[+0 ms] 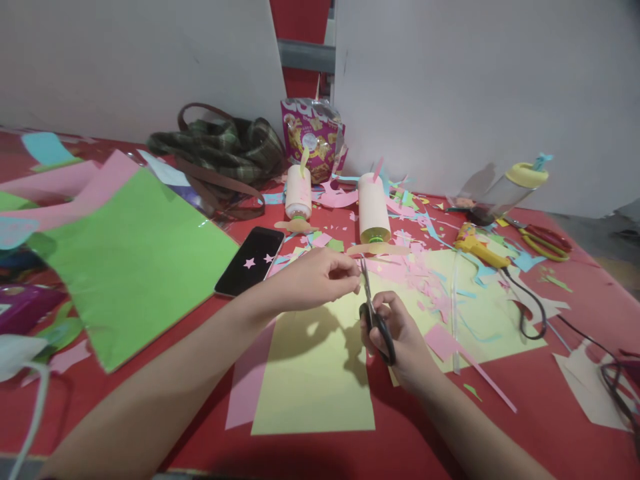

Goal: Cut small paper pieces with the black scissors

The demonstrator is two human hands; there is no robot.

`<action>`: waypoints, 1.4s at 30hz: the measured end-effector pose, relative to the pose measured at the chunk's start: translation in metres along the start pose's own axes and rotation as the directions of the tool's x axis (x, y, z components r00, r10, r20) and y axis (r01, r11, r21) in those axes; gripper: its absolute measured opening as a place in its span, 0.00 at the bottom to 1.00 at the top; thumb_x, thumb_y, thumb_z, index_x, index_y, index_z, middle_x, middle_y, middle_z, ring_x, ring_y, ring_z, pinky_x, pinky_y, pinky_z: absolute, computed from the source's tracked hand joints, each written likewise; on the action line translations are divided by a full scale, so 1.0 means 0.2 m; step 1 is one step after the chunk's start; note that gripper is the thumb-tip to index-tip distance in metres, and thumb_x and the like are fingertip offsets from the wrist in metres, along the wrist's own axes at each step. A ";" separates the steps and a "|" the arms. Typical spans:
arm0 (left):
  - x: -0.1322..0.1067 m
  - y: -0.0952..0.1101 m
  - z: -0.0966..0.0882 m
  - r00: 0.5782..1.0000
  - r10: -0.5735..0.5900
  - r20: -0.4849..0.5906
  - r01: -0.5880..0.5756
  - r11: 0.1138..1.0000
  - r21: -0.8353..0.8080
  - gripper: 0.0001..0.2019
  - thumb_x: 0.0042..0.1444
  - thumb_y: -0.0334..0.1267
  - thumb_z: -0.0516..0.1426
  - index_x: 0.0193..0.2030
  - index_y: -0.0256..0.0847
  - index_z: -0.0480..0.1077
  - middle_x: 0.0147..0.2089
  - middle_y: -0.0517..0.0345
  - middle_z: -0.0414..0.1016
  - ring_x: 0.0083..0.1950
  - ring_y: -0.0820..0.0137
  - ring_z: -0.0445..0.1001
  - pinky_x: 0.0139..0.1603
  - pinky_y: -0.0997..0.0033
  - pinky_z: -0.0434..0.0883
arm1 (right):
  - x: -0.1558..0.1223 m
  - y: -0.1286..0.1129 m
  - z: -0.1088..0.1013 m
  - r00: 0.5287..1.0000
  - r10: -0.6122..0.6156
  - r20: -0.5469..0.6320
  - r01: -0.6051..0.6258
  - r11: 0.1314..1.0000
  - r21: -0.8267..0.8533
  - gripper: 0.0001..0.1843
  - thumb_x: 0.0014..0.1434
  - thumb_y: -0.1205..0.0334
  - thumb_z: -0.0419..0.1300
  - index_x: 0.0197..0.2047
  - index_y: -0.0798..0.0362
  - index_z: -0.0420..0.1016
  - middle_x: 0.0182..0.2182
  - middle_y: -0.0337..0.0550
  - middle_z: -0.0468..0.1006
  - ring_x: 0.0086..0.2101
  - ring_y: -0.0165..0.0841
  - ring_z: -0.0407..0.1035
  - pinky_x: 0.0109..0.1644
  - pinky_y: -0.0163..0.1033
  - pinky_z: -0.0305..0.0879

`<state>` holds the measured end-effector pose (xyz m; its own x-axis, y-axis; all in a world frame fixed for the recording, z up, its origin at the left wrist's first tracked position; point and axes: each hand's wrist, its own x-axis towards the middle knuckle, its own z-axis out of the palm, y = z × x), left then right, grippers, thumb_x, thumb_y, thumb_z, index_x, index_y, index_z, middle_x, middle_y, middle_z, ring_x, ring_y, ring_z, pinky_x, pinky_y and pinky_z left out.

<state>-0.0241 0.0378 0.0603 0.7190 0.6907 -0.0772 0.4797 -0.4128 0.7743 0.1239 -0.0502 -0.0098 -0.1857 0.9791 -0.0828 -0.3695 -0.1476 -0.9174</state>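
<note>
My right hand [395, 337] grips the black-handled scissors [376, 325], whose blades point up and away, a little parted. Just left of the blades is my left hand [320, 279], thumb and fingertips pinched together; whatever is between them is too small to make out. Beneath both hands lies a pale yellow sheet [310, 393], partly over a pink sheet [246, 393]. Beyond the hands, two white paper-covered tubes [373, 210] lie with green caps and tan propeller-like strips towards me. Pink paper stars [249, 263] rest on a black phone [250, 261] beside my left wrist.
Green paper [145, 260] covers much of the left side. A yellow glue gun [480, 247] with a black cord, red-and-yellow scissors [545, 241] and a clear bottle [510, 193] are at right. Paper scraps [425, 287] litter the red table. A plaid bag [220, 147] and purple snack pouch [313, 137] stand behind.
</note>
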 end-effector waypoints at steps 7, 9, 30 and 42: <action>0.01 -0.02 0.03 0.987 0.072 0.144 -0.080 0.996 0.050 0.08 0.46 0.32 0.46 0.23 0.36 0.65 0.20 0.64 0.61 0.22 0.79 0.58 0.22 0.80 0.53 | 0.01 -0.02 0.01 0.987 -0.071 -0.144 0.077 0.996 0.039 0.21 0.39 0.62 0.64 0.31 0.47 0.54 0.26 0.33 0.62 0.24 0.26 0.60 0.26 0.32 0.56; 0.01 -0.02 0.05 0.972 0.105 0.212 -0.119 0.991 0.057 0.08 0.45 0.31 0.46 0.22 0.35 0.65 0.20 0.63 0.61 0.21 0.79 0.57 0.22 0.79 0.53 | 0.02 -0.02 0.02 0.978 -0.089 -0.191 0.093 0.996 0.015 0.21 0.39 0.66 0.64 0.31 0.47 0.54 0.27 0.33 0.62 0.25 0.26 0.61 0.27 0.32 0.57; 0.01 -0.01 0.12 0.964 0.115 0.239 -0.122 0.992 0.015 0.07 0.42 0.29 0.47 0.18 0.36 0.61 0.17 0.65 0.56 0.19 0.79 0.54 0.19 0.79 0.50 | 0.02 -0.02 0.01 0.971 -0.095 -0.220 0.091 0.995 -0.029 0.20 0.41 0.69 0.62 0.32 0.47 0.54 0.28 0.33 0.64 0.24 0.24 0.61 0.24 0.29 0.55; 0.01 -0.01 0.12 0.966 0.117 0.230 -0.135 0.989 0.065 0.08 0.47 0.32 0.46 0.20 0.36 0.61 0.19 0.65 0.58 0.21 0.79 0.56 0.20 0.80 0.51 | 0.01 0.00 -0.01 0.960 -0.121 -0.254 0.115 0.993 -0.036 0.20 0.42 0.71 0.61 0.32 0.46 0.54 0.28 0.32 0.64 0.24 0.24 0.61 0.25 0.29 0.56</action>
<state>-0.0124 0.0256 0.0433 0.8662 0.4829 -0.1286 0.4101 -0.5399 0.7350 0.1249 -0.0471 -0.0101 0.0976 0.9929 -0.0675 -0.3557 -0.0285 -0.9342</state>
